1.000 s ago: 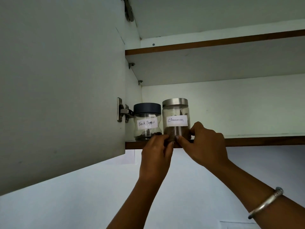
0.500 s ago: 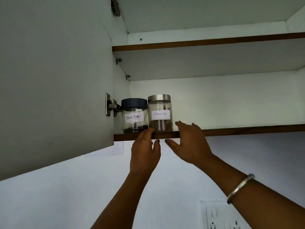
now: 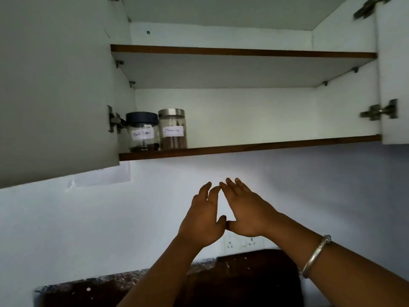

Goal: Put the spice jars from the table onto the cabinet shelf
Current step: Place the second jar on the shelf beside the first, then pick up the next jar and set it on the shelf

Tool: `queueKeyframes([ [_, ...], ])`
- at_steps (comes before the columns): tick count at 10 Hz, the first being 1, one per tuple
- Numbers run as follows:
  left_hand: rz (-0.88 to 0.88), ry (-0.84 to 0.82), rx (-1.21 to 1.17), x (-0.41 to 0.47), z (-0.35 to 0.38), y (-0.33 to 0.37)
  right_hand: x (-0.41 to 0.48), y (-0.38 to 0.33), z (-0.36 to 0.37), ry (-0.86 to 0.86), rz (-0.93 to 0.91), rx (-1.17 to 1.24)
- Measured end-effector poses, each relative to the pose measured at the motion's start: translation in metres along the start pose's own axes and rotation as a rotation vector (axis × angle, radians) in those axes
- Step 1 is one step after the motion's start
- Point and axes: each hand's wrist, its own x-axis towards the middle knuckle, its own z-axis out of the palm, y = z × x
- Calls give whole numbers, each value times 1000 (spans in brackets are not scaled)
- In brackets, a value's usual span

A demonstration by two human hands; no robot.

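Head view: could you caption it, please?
Dark-lidded jar, steel-lidded jar on lower shelf; left hand, right hand empty below.

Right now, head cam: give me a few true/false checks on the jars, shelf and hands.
1. The black-lidded jar and the silver-lidded jar both stand on the lower shelf. True.
2. The black-lidded jar stands right of the silver-lidded jar. False: it stands on its left.
3. The right hand grips the silver-lidded jar. False: it is open below the shelf, like the left hand, holding nothing.
4. A bangle sits on the right wrist. True.
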Motion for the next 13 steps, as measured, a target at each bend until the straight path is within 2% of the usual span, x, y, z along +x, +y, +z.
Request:
queueKeyframes([
  [3, 54, -302, -109, -52, 100, 107, -150, 81, 23, -195, 168, 50],
  [5, 68, -429, -193, -84, 194, 206, -261, 163, 48, -333, 298, 121],
  [6, 83, -519, -191, -107, 251, 257, -323, 206, 65, -395, 295, 65],
  [7, -8, -631, -198, -128, 308, 304, -377, 245, 84, -414, 371, 98],
  [8, -11, -696, -180, -145, 342, 316, -405, 265, 102, -487, 411, 122],
  [9, 7, -832, -255, -168, 385, 342, -449, 297, 129, -700, 403, 160],
  [10, -4, -954, -218, -194, 404, 362, -479, 307, 151, -834, 404, 221],
  [11, -101, -943, -254, -207, 415, 364, -495, 308, 166, -865, 425, 352],
  [13, -212, -948, -252, -222, 420, 362, -509, 300, 189, -623, 488, 477],
])
